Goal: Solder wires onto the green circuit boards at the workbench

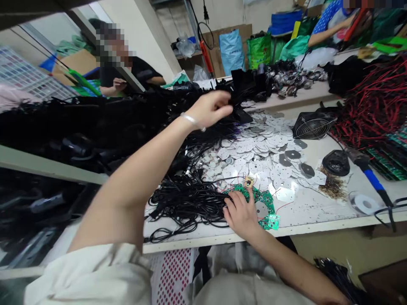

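Observation:
My left hand (213, 108) is stretched far forward over a heap of black parts (197, 101) at the back of the bench. Its fingers are bent, with a gap between them and the thumb, and nothing shows in that gap. My right hand (242, 212) rests palm down near the front edge, fingers spread over a green ring-shaped circuit board (269, 203). One fingertip is at a small tan circuit board (249, 182) with thin wires. The thumb side lies against a bundle of black cables (187, 203); what is under the palm is hidden.
White discs (248, 146) are piled beyond my right hand. To the right are a black fan (313, 126), a blue-handled soldering iron (372, 178), a solder spool (362, 202) and red wires (375, 97). One person (127, 72) is across the bench, another (330, 29) at the far right.

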A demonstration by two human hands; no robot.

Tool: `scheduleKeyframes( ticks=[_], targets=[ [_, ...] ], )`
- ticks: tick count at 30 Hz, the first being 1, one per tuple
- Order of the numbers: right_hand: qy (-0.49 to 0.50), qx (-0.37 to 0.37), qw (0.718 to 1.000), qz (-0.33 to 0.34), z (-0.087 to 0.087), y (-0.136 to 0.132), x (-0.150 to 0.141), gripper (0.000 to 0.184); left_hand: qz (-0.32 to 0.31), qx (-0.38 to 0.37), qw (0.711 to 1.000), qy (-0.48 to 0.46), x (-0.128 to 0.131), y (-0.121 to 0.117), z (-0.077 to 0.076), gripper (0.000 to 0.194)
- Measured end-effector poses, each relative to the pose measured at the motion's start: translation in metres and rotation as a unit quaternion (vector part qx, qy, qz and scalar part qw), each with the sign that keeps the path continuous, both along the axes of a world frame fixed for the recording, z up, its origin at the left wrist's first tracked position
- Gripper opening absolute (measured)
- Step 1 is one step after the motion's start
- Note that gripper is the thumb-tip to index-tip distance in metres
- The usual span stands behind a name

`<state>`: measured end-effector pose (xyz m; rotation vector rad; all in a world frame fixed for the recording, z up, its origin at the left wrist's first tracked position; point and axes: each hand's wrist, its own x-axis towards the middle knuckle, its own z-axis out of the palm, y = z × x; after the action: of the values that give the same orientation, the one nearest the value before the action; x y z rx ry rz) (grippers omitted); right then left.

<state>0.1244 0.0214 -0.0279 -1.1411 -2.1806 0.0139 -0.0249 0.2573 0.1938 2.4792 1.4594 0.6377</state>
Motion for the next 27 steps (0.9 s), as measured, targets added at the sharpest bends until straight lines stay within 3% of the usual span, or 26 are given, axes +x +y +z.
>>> scheduleKeyframes(
  ticks=[2, 4, 7, 9, 12, 16, 21, 24, 27],
  targets=[
    [0.004, -0.006, 1.0, 0.004, 0.0, -0.001, 0.001, 0.024, -0.05, -0.125, 0.986, 0.097, -0.036, -0.056, -0.021, 0.06],
    [0.004, -0.012, 1.0, 0.009, 0.0, -0.001, 0.002, 0.027, -0.07, -0.192, 0.963, 0.176, -0.068, -0.12, -0.048, 0.089],
    [0.0, -0.031, 0.999, 0.025, 0.004, -0.004, 0.006, 0.037, -0.033, -0.169, 0.942, 0.289, -0.093, -0.197, -0.093, 0.12],
    [-0.016, -0.053, 0.998, 0.043, 0.007, -0.005, 0.011, 0.047, -0.001, -0.106, 0.935, 0.34, -0.092, -0.223, -0.116, 0.123],
    [-0.078, -0.076, 0.991, 0.08, 0.014, -0.005, 0.022, 0.071, -0.015, -0.06, 0.932, 0.356, -0.084, -0.23, -0.133, 0.115],
    [-0.17, -0.086, 0.979, 0.075, 0.02, 0.002, 0.028, 0.093, -0.042, -0.058, 0.938, 0.338, -0.084, -0.219, -0.137, 0.102],
    [-0.233, -0.12, 0.965, 0.03, 0.023, 0.012, 0.011, 0.08, -0.054, -0.011, 0.95, 0.308, -0.081, -0.203, -0.146, 0.104],
    [-0.228, -0.083, 0.97, -0.006, 0.019, 0.012, 0.002, 0.058, -0.058, -0.014, 0.947, 0.315, -0.074, -0.202, -0.149, 0.097],
    [-0.208, -0.036, 0.977, -0.014, 0.012, 0.002, 0.002, 0.047, -0.049, -0.025, 0.941, 0.333, -0.073, -0.218, -0.146, 0.088]
  ],
)
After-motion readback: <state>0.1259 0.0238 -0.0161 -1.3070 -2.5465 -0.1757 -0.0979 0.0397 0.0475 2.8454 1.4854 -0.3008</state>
